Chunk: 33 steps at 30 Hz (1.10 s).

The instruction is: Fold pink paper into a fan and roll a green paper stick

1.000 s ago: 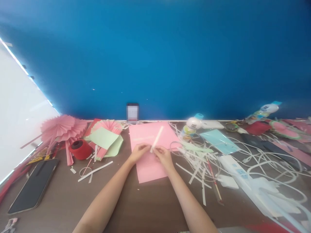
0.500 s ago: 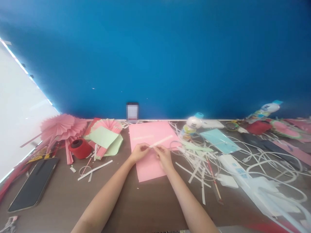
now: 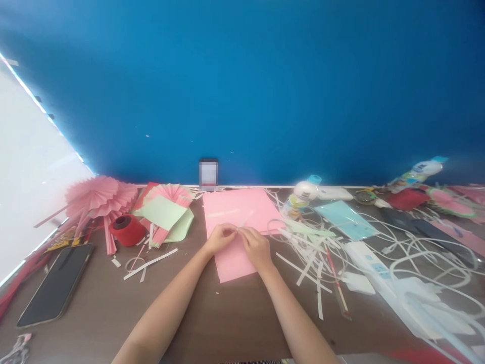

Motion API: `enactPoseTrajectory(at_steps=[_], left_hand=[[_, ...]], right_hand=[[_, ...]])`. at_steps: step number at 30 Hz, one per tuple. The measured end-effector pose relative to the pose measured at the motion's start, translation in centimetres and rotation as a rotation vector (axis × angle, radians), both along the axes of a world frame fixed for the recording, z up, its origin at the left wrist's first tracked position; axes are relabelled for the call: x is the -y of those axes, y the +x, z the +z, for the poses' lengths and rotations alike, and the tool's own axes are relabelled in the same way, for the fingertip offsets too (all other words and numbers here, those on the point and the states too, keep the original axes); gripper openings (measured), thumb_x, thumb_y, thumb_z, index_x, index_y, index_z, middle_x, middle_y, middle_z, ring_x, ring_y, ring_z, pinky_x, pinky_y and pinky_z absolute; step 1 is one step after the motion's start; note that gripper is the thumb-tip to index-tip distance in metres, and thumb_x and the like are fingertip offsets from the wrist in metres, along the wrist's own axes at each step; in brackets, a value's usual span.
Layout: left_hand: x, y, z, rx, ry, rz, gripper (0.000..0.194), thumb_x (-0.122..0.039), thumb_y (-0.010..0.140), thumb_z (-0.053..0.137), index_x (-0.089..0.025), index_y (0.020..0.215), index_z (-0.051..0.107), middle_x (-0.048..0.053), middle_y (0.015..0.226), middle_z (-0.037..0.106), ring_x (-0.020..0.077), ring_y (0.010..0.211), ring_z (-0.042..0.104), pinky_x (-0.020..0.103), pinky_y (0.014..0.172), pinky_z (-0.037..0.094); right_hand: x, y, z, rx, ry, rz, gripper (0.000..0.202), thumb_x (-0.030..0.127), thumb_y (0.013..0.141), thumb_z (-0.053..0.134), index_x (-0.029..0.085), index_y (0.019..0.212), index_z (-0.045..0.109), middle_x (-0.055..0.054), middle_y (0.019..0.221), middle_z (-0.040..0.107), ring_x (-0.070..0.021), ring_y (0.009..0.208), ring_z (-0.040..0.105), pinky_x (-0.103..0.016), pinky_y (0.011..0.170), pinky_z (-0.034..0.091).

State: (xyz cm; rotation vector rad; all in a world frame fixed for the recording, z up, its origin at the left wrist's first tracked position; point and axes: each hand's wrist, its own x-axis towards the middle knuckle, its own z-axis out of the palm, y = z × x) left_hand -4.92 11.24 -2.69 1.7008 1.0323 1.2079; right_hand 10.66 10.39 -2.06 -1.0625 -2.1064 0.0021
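Note:
My left hand [image 3: 223,237] and my right hand [image 3: 256,246] meet fingertip to fingertip over a pink sheet of paper [image 3: 237,265]. Both are closed in a pinch on a thin pale paper strip [image 3: 249,218], whose blurred end sticks up beyond the fingers; the rest is hidden by them. Another pale strip [image 3: 224,214] lies flat on the pink sheet, just past my left hand.
On the left are a pink paper fan [image 3: 100,199], a red tape roll [image 3: 128,230], green paper [image 3: 161,212] and a phone [image 3: 56,285]. To the right lie loose white strips [image 3: 320,290], a glue bottle [image 3: 303,194], a power strip [image 3: 369,260] and tangled cables [image 3: 435,258].
The strip's visible end between my fingers looks shorter and steeper than before. My right fingers have shifted slightly over it. The whole view has moved a little.

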Motion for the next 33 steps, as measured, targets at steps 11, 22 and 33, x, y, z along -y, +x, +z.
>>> enactPoseTrajectory(at_steps=[11, 22, 33], left_hand=[[0.2, 0.0, -0.2, -0.158, 0.124, -0.003, 0.021, -0.016, 0.075, 0.047, -0.018, 0.084, 0.065, 0.005, 0.083, 0.064, 0.0158, 0.079, 0.058, 0.030, 0.077, 0.044], [0.2, 0.1, -0.4, -0.184, 0.125, -0.004, 0.020, -0.017, 0.074, 0.048, -0.019, 0.082, 0.066, 0.004, 0.082, 0.065, 0.0161, 0.077, 0.058, 0.029, 0.075, 0.044], [0.2, 0.1, -0.4, -0.195, 0.126, -0.027, 0.021, -0.015, 0.075, 0.046, -0.018, 0.086, 0.064, 0.005, 0.085, 0.064, 0.0158, 0.080, 0.058, 0.028, 0.077, 0.043]], right_hand=[[-0.1, 0.7, 0.8, 0.231, 0.134, 0.011, 0.024, 0.013, 0.083, 0.039, 0.017, 0.089, 0.062, -0.007, 0.084, 0.066, -0.0176, 0.077, 0.060, -0.029, 0.068, 0.041], [-0.3, 0.8, 0.8, 0.233, 0.110, 0.053, 0.022, 0.016, 0.084, 0.038, 0.017, 0.086, 0.060, -0.006, 0.081, 0.066, -0.0165, 0.076, 0.059, -0.029, 0.068, 0.035], [-0.3, 0.9, 0.9, 0.270, 0.129, 0.059, 0.024, 0.015, 0.085, 0.036, 0.016, 0.086, 0.060, -0.007, 0.080, 0.066, -0.0169, 0.075, 0.058, -0.030, 0.068, 0.035]])
